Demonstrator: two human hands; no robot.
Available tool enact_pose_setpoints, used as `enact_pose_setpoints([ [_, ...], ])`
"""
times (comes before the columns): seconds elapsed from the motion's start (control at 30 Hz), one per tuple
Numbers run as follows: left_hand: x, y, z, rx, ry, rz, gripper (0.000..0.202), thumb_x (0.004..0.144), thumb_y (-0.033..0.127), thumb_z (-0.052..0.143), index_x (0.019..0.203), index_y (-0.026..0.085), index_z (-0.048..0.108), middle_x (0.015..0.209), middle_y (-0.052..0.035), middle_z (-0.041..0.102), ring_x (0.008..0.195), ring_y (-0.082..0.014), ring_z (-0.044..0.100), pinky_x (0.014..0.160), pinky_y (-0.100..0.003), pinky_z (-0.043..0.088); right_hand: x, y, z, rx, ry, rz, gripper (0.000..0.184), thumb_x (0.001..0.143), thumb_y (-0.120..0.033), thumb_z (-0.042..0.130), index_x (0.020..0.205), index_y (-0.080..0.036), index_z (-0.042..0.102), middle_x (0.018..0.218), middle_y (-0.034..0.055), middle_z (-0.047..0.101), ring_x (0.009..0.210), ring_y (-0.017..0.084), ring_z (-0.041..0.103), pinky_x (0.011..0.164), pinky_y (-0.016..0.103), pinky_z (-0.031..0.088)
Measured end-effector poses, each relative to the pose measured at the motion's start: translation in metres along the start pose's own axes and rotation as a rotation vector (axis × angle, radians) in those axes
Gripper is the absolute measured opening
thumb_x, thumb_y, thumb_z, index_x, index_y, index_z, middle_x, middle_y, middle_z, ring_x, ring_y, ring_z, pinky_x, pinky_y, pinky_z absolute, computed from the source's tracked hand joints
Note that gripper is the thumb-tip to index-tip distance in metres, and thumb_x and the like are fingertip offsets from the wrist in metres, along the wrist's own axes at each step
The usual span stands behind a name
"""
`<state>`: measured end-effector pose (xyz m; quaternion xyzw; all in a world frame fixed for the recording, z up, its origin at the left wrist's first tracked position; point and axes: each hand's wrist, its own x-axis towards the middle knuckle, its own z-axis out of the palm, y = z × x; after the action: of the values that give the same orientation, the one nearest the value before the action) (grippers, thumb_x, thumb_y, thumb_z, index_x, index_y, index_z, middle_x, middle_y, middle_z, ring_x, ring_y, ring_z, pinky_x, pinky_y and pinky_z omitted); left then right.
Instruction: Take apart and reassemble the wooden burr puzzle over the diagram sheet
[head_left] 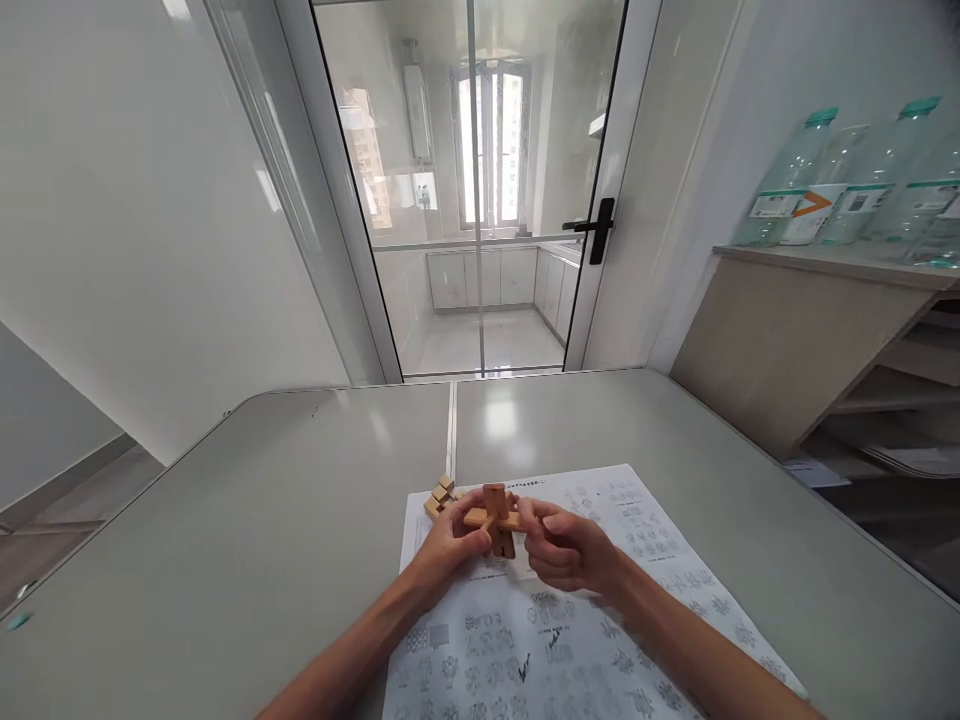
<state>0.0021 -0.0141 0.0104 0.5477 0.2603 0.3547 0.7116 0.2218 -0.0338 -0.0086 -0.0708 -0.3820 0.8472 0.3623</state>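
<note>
A small wooden cross-shaped puzzle (496, 515) of interlocked bars is held just above a printed sheet of diagrams (540, 640). My left hand (448, 545) grips its left side with curled fingers. My right hand (564, 548) pinches its right arm between thumb and fingers. A loose notched wooden piece (442, 495) lies on the sheet's far left corner, just beyond my left hand.
The sheet lies on a grey table (225, 540) with a seam down its middle. A glass door (480, 190) with a black handle stands behind it. At right, a wooden shelf unit (817, 330) carries large water bottles (855, 185).
</note>
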Motion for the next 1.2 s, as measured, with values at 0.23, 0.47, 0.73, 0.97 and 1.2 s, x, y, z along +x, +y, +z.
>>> enact_pose_setpoints([
  [0.23, 0.002, 0.001, -0.004, 0.064, 0.106, 0.065, 0.084, 0.067, 0.065, 0.090, 0.138, 0.028, 0.064, 0.146, -0.0142, 0.065, 0.129, -0.0376, 0.066, 0.105, -0.047, 0.054, 0.004, -0.006, 0.009, -0.180, 0.243, -0.065, 0.031, 0.092, -0.048, 0.076, 0.095, -0.022, 0.059, 0.063, -0.0085, 0.048, 0.047, 0.007, 0.030, 0.043, 0.017, 0.032],
  [0.47, -0.004, 0.001, 0.002, 0.444, 0.196, 0.192, 0.080, 0.067, 0.044, 0.097, 0.136, 0.029, 0.060, 0.142, -0.0116, 0.064, 0.129, -0.0328, 0.063, 0.110, -0.050, 0.052, 0.009, 0.000, 0.014, -0.527, 0.436, -0.137, 0.039, 0.094, -0.052, 0.074, 0.112, -0.021, 0.058, 0.062, -0.0106, 0.048, 0.049, 0.008, 0.038, 0.049, 0.021, 0.031],
  [0.73, -0.010, 0.008, 0.005, 0.784, 0.274, 0.312, 0.080, 0.069, 0.038, 0.096, 0.137, 0.031, 0.055, 0.135, -0.0091, 0.063, 0.110, -0.0270, 0.063, 0.098, -0.046, 0.055, 0.013, 0.009, 0.014, -0.526, 0.512, -0.190, 0.043, 0.091, -0.058, 0.077, 0.103, -0.020, 0.060, 0.063, -0.0082, 0.052, 0.053, 0.009, 0.041, 0.053, 0.023, 0.032],
  [0.97, -0.010, 0.009, 0.002, 0.877, 0.256, 0.387, 0.079, 0.068, 0.038, 0.097, 0.132, 0.030, 0.054, 0.139, -0.0087, 0.062, 0.104, -0.0248, 0.062, 0.097, -0.043, 0.051, 0.014, 0.010, 0.015, -0.512, 0.522, -0.211, 0.040, 0.091, -0.056, 0.078, 0.100, -0.021, 0.060, 0.069, -0.0065, 0.056, 0.055, 0.009, 0.043, 0.054, 0.023, 0.034],
  [1.2, -0.009, 0.003, -0.002, 0.942, 0.264, 0.395, 0.082, 0.068, 0.047, 0.097, 0.135, 0.029, 0.052, 0.135, -0.0091, 0.063, 0.109, -0.0268, 0.063, 0.099, -0.043, 0.052, 0.011, 0.007, 0.016, -0.511, 0.514, -0.133, 0.042, 0.092, -0.057, 0.076, 0.105, -0.020, 0.062, 0.069, -0.0057, 0.058, 0.056, 0.009, 0.049, 0.053, 0.021, 0.034],
])
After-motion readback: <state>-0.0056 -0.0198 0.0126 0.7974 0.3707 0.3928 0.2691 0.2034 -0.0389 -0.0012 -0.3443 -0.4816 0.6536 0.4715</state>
